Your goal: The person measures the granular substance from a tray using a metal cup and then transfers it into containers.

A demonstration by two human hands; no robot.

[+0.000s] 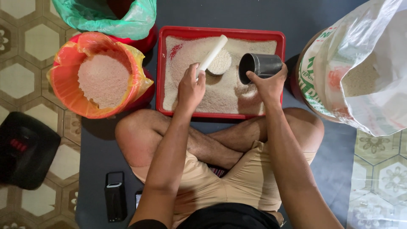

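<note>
I sit cross-legged in front of a red tray (pixel 160 68) spread with pale grain. My left hand (pixel 190 87) grips a white cylindrical stick (pixel 213 52) that slants up over the tray. Its far end lies beside a small round cup (pixel 220 62) heaped level with grain. My right hand (pixel 267 85) holds a dark metal cup (pixel 259 66) tipped on its side, its mouth facing left just above the grain.
An orange-lined red bucket (pixel 72 91) of grain stands left of the tray, a green-bagged bucket (pixel 106 19) behind it. A large white sack (pixel 360 72) of grain leans at the right. A black scale (pixel 25 148) and a small black device (pixel 115 196) lie on the floor.
</note>
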